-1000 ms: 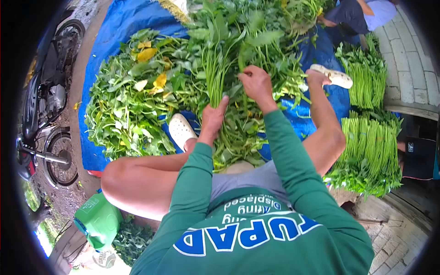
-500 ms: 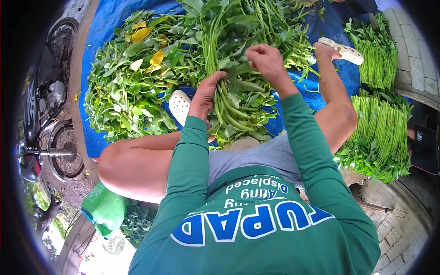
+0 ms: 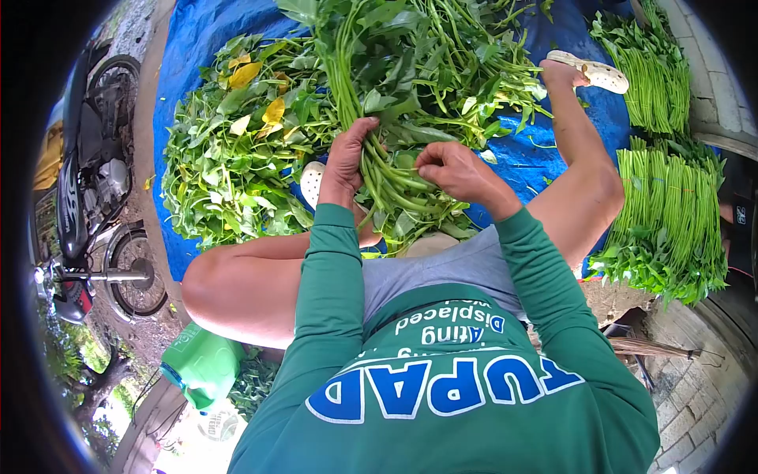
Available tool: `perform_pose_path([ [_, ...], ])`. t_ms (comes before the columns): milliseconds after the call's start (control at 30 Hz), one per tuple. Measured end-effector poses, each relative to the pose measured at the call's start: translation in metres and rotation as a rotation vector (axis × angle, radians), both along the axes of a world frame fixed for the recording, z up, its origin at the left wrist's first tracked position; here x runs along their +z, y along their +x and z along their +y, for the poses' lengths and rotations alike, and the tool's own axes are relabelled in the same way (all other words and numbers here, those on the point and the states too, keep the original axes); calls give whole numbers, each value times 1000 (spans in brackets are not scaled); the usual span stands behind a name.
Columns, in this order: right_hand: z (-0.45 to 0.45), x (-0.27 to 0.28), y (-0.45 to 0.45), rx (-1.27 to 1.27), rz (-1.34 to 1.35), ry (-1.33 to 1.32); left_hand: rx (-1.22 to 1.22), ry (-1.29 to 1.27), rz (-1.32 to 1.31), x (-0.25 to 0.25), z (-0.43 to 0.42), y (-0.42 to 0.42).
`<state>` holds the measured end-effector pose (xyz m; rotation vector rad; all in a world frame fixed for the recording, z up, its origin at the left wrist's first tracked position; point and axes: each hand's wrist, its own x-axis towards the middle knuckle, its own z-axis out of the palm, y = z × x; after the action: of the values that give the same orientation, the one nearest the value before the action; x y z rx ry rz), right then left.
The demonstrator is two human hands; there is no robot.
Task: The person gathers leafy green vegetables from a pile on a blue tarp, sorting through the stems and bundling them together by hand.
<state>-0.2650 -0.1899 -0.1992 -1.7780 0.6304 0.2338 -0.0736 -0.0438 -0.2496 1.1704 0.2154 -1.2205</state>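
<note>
My left hand (image 3: 348,160) is wrapped round a bunch of long green leafy stems (image 3: 338,75), which look like water spinach. The leaves fan out beyond the hand, and the cut stem ends (image 3: 399,183) point back towards my lap. To the right of these ends is my right hand (image 3: 464,175), its thumb and fingers pinched together close to the stems. What the pinch holds, if anything, is too small to make out. Loose greens (image 3: 237,170) with some yellow leaves are heaped to the left, and more leafy stems (image 3: 482,75) lie beyond my right hand.
A blue tarp (image 3: 525,162) lies under the greens. Tied bundles of stems (image 3: 659,197) are stacked at the right. My legs and pale clogs (image 3: 592,73) frame the work area. A green jug (image 3: 203,365) and a parked motorcycle (image 3: 99,182) are at the left.
My right hand has come down from beside the leaves to the stem ends, its fingers still closed. My left hand keeps its hold on the bunch. The view has shifted slightly.
</note>
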Motion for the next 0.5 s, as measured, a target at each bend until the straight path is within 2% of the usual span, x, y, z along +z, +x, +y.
perform_pose_path([
  [67, -1, 7, -9, 132, 20, -61, 52, 61, -94, -1, -2, -5],
  [167, -4, -10, -30, 366, 83, -288, 142, 146, -252, 2, -2, 1],
  [200, -5, -11, -33, 353, 148, -235, 162, 191, -308, 12, 0, 3],
  [300, 6, -36, -40, 99, -6, -686, 265, 277, -451, 17, 6, 17],
  [333, 3, -39, -31, -16, -38, -643, 313, 279, -462, 19, 8, 21],
  [433, -23, -67, 17, -56, -9, -428, 403, 291, -462, 30, 13, 27],
  [500, -35, -96, 45, -136, 2, -453, 420, 280, -487, 34, 17, 33],
])
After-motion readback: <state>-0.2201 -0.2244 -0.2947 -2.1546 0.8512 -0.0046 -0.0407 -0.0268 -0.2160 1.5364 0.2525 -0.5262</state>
